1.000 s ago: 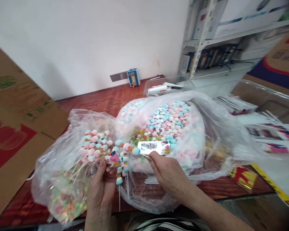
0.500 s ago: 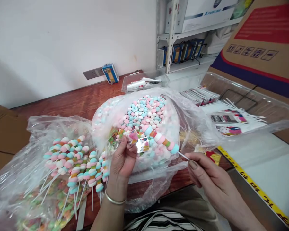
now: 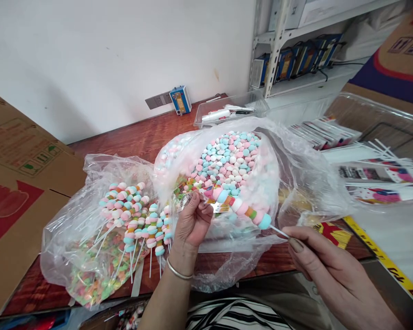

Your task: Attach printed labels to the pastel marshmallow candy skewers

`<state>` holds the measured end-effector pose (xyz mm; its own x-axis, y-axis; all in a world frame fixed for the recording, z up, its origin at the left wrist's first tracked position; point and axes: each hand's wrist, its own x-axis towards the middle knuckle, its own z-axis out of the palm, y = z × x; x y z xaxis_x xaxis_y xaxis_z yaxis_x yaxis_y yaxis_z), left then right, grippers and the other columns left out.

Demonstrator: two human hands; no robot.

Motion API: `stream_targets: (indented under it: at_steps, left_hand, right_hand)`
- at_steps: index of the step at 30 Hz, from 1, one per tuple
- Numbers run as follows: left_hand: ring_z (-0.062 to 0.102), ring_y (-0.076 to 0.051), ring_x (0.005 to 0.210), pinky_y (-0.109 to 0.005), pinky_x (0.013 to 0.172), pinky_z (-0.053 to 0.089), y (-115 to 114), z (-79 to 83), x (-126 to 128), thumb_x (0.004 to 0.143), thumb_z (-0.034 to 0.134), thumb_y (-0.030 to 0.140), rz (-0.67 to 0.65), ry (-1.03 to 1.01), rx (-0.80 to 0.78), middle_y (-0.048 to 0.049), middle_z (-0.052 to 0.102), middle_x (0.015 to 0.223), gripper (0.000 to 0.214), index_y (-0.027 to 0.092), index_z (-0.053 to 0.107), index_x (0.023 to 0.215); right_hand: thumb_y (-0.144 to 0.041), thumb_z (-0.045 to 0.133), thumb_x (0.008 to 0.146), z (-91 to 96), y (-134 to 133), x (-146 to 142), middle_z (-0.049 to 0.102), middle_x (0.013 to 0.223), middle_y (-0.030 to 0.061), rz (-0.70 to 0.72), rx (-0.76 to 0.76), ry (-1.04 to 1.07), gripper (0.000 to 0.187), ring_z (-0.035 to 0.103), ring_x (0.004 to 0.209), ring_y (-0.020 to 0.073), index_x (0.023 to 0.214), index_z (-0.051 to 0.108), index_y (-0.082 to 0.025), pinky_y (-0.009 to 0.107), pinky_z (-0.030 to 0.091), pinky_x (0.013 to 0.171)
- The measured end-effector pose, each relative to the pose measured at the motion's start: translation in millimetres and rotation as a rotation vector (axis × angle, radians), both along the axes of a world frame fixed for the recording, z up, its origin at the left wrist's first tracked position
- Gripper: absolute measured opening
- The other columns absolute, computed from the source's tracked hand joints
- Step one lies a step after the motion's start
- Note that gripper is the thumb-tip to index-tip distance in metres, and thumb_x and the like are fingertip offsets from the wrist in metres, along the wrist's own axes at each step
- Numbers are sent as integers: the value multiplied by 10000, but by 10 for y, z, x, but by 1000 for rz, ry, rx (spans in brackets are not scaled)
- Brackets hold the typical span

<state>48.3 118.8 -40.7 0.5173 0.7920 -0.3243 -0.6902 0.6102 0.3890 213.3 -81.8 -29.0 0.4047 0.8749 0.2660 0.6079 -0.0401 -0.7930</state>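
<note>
My right hand [image 3: 325, 266] pinches the thin white stick of a candy skewer [image 3: 242, 207] strung with pink, blue, white and striped sweets. My left hand [image 3: 192, 219] is closed around the skewer's other end, over a small printed wrapper [image 3: 220, 207]. Both hands hover at the front of a clear bag of loose pink, blue and white marshmallow candies [image 3: 227, 158]. To the left, a second clear bag [image 3: 89, 220] holds several finished skewers [image 3: 131, 213] lying with sticks pointing toward me.
A reddish wooden table [image 3: 131, 137] bears the bags. Cardboard boxes [image 3: 20, 183] stand at the left. A clear tray [image 3: 229, 110] with pens sits at the back. A big clear bin [image 3: 378, 137] with printed cards and white sticks lies right. Metal shelving [image 3: 296, 50] is behind.
Earlier my left hand held skewers by the left bag while my right held a printed wrapper. Now both hands hold one skewer between them, and the view has swung back left.
</note>
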Motion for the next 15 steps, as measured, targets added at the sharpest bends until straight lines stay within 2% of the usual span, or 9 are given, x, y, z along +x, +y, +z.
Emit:
stream_targets:
  at_steps: [4, 10, 15]
  left_hand:
    - [497, -21, 507, -125, 472, 426, 29, -5, -39, 635, 852, 134, -37, 73, 113, 60, 582, 632, 257, 151, 645, 787]
    - [524, -36, 521, -128, 479, 433, 116, 28, -132, 631, 857, 165, -85, 238, 345, 40, 588, 637, 251, 149, 657, 782]
    - [512, -34, 523, -128, 474, 428, 121, 33, -152, 630, 854, 163, -78, 269, 360, 42, 584, 661, 257, 152, 644, 779]
  right_hand:
    - [-298, 499, 940, 66, -56, 37, 733, 898, -11, 24, -5, -66, 182, 690, 766, 132, 1054, 636, -267, 145, 524, 666]
    - [-320, 502, 927, 12, -178, 144, 743, 943, 30, 47, -33, -151, 218, 718, 810, 170, 1095, 627, -258, 178, 556, 705]
    - [-343, 539, 906, -72, -213, 182, 741, 997, 14, 8, 29, -196, 238, 717, 850, 172, 1128, 623, -318, 185, 557, 756]
